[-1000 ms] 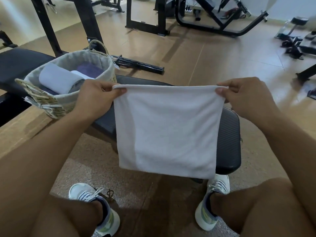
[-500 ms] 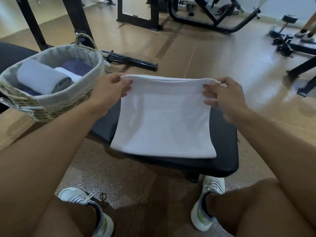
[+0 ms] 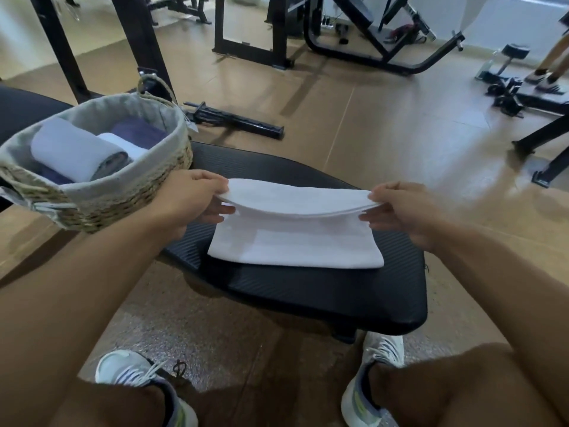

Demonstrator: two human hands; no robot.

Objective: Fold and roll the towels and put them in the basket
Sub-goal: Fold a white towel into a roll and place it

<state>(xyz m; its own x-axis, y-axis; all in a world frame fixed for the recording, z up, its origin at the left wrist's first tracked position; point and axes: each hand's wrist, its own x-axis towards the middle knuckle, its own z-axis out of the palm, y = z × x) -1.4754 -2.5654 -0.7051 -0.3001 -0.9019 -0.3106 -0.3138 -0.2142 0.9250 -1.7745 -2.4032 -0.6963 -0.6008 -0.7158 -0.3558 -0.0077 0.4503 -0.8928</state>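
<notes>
**Operator:** Where is the workpiece, and what is holding it?

**Manual:** The white towel [image 3: 295,241] lies on the black bench pad [image 3: 308,291], near edge flat on the pad, far edge lifted. Your left hand [image 3: 187,201] pinches the far left corner, thumb on top and fingers beneath. Your right hand [image 3: 400,214] pinches the far right corner the same way. Both sets of fingers are closed narrow on cloth. The far half sags between the two grips.

**Operator:** How will it handle?

**Manual:** Judge it light, soft and limp. It has no stiffness of its own; any unsupported span droops. It is not fragile and should not slip from a pinch. Hold it at the corners and keep them level, or the edges will land out of line. Expect the layers to shift on the pad when rolled, so press as you roll.

**Operator:** Where does it go? Any markings?

**Manual:** The woven basket [image 3: 132,201] stands on the bench, just beside your left hand. It already holds a rolled white towel [image 3: 74,149] and dark purple cloth [image 3: 138,132]. No brand, label or writing can be read on any item.
</notes>
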